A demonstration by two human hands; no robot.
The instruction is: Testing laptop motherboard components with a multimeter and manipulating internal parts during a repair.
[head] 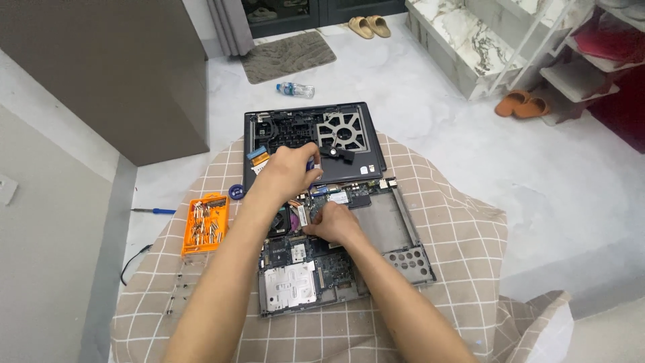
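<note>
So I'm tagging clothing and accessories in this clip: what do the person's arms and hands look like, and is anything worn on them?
Both forearms are bare for as far as the view shows, with no sleeves visible. The left hand and right hand have no gloves, and no watch, bracelet or ring can be seen.

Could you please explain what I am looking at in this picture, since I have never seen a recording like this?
There is no machine: a head-worn camera looks down at a person's two bare hands. On a checked cloth lies an opened laptop, its circuit board exposed, with a removed dark cover panel behind it. The left hand grips a small blue-tipped tool, probably a screwdriver. The right hand presses on the board. An orange bit case sits to the left, and a water bottle lies on the floor.
</note>
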